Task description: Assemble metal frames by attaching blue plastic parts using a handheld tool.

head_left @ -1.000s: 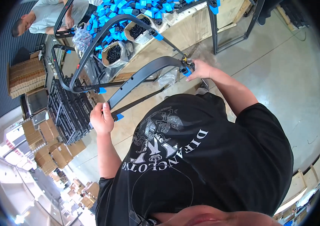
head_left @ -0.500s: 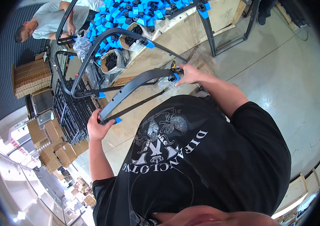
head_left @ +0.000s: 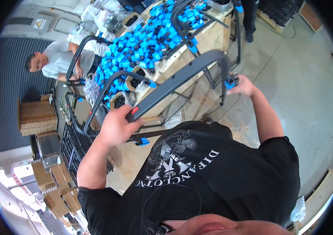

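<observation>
I hold a dark grey, curved metal frame (head_left: 170,85) up in front of my chest. My left hand (head_left: 115,127) is closed round its left end, beside a red mark. Beneath that hand, a lower bar of the frame carries a blue plastic piece (head_left: 142,141). My right hand (head_left: 244,86) grips the right end, where a blue-and-black plastic fitting (head_left: 231,83) sits; some fingers are hidden behind it. A similar curved frame (head_left: 111,80) with a blue end stands just beyond my left hand.
A wooden crate (head_left: 214,39) ahead is heaped with blue-and-black plastic pieces (head_left: 135,49). Bags of small black parts (head_left: 119,101) stand along its near side. A co-worker (head_left: 60,58) at far left handles another frame. Dark metal frames (head_left: 74,150) and flattened cardboard (head_left: 39,119) are stacked at left.
Both hands have raised the frame, bringing it higher and closer. The right end has swung away to the right. My view has shifted, showing more of the heap.
</observation>
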A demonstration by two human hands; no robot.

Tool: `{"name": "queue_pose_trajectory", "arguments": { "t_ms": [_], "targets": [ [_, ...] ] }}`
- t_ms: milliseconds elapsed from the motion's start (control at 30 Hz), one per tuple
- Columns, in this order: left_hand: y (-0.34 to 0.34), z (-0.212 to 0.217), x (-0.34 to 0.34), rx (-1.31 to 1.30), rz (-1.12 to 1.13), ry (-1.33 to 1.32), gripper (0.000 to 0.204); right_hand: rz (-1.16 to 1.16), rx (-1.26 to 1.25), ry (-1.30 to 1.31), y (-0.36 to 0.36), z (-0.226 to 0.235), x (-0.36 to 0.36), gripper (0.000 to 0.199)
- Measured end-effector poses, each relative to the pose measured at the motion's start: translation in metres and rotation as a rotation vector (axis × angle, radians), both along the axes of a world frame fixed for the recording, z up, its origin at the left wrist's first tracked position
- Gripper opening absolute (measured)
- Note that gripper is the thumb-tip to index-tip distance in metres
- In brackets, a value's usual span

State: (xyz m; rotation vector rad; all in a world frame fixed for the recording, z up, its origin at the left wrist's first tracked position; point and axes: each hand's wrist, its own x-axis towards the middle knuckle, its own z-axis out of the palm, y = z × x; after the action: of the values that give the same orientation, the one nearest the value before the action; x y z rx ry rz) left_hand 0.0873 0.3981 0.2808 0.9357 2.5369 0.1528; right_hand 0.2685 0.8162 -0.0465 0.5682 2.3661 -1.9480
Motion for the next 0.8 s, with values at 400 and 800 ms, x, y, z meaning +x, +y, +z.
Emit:
{"name": "queue_pose_trajectory", "arguments": {
  "t_ms": [400,800],
  "targets": [
    [0.285,-0.046,-0.002,0.285,-0.203,-0.231,0.033,-1.186,0.071,-0.358,-0.025,-0.101,0.272,0.041],
    [0.48,-0.133,-0.085,0.299,-0.322,0.125,0.047,-1.177,-0.487,-1.198,-0.314,-0.165,0.47,0.035]
  ]
}}
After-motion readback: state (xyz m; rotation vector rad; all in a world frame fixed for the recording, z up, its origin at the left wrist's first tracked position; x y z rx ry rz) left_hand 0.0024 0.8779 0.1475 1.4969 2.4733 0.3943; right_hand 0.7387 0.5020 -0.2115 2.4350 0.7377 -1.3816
